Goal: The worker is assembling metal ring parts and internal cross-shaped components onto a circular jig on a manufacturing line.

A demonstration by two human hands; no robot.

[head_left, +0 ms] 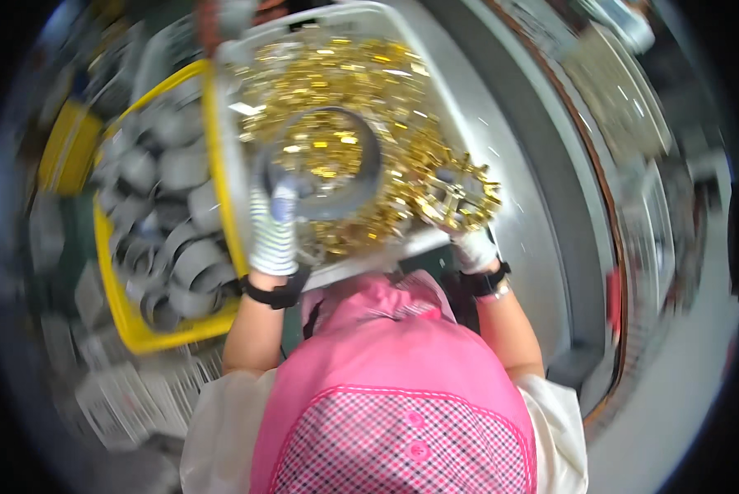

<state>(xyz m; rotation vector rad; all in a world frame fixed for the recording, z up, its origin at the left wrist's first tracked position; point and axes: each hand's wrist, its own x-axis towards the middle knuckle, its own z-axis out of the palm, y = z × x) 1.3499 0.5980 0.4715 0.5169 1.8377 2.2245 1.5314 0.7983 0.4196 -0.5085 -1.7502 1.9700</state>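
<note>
My left hand, in a striped work glove, grips the near left edge of a wide grey ring. The ring is held over a white bin full of small shiny gold metal pieces. At the bin's right edge, my right hand, in a white glove, is closed on a round piece ringed with gold metal bits. Most of the right fingers are hidden beneath that piece. Motion blurs both the ring and the gold pieces.
Left of the bin stands a yellow basket heaped with grey rings. A metal work surface runs along the right, with a raised grey edge beyond it. Farther right are pale trays. Stacked white crates sit at the lower left.
</note>
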